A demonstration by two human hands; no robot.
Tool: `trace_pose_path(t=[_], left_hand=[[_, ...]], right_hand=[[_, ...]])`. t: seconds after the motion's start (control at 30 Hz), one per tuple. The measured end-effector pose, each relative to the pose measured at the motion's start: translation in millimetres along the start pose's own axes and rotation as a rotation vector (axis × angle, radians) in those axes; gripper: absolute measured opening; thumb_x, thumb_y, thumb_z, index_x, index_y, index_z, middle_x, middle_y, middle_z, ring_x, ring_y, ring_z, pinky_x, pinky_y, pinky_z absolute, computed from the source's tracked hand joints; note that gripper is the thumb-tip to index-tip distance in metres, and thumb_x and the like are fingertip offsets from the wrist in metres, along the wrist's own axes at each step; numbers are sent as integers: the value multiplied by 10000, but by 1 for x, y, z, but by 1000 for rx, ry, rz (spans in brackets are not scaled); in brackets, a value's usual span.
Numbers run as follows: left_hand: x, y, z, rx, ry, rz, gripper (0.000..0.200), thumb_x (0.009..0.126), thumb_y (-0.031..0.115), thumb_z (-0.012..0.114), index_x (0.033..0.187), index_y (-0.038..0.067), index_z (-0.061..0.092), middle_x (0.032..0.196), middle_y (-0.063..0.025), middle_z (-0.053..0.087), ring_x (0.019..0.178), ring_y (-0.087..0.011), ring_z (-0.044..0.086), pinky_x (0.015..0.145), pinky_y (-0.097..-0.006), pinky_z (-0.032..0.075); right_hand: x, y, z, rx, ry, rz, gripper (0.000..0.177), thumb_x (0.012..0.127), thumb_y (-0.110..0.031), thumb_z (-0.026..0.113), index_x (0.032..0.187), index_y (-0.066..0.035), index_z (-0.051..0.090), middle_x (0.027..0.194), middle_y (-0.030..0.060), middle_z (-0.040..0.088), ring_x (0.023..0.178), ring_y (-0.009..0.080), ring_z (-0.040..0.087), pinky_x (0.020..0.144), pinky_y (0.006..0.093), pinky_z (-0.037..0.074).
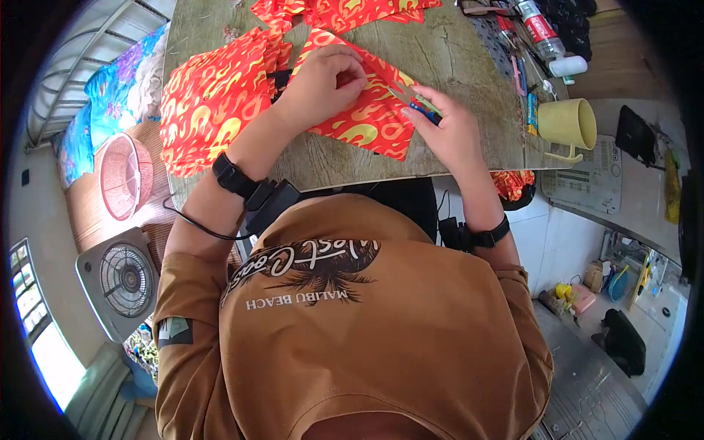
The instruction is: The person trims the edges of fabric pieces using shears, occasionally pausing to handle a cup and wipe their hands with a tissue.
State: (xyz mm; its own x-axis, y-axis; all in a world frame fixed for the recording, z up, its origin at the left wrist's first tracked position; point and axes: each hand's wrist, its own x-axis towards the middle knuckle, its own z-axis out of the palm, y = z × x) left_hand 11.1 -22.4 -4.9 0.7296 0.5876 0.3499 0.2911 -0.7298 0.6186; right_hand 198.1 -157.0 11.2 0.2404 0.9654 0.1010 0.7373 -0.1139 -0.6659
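A piece of red cloth with a yellow and orange flame print (pixel 367 132) lies on the wooden table in front of me. My left hand (pixel 323 88) rests over its upper left part, fingers curled in toward the thumb; whatever is between the fingertips is too small to make out. At the cloth's right edge, my right hand (pixel 449 132) holds small scissors (pixel 422 106) with blue and green on the handles. Their blades point up and left, over the cloth toward my left hand.
A stack of flame-print cloth pieces (pixel 216 103) sits to the left, and more pieces (pixel 345 13) lie at the far edge. A yellow mug (pixel 568 123), a bottle (pixel 539 28) and pens crowd the table's right side. A fan (pixel 125 279) and pink basket (pixel 125 176) are at the left.
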Motion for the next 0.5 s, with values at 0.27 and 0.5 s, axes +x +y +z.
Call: trace_pose_path(t=[0.27, 0.5], left_hand=[[1, -3, 0, -147, 73, -89, 136, 785, 114, 619, 841, -10, 610, 1019, -134, 601, 974, -260, 563, 877, -335, 433], [2, -3, 2, -156, 63, -83, 129, 797, 104, 609, 849, -14, 605, 1050, -135, 593, 984, -262, 561, 883, -329, 431]], right_hand=[[9, -9, 3, -41, -52, -175, 353, 783, -276, 678, 1099, -125, 630, 853, 120, 647, 731, 223, 628, 654, 299, 479], [19, -11, 15, -32, -63, -160, 325, 804, -302, 643, 1091, -149, 642, 822, 121, 632, 702, 253, 611, 623, 315, 476]])
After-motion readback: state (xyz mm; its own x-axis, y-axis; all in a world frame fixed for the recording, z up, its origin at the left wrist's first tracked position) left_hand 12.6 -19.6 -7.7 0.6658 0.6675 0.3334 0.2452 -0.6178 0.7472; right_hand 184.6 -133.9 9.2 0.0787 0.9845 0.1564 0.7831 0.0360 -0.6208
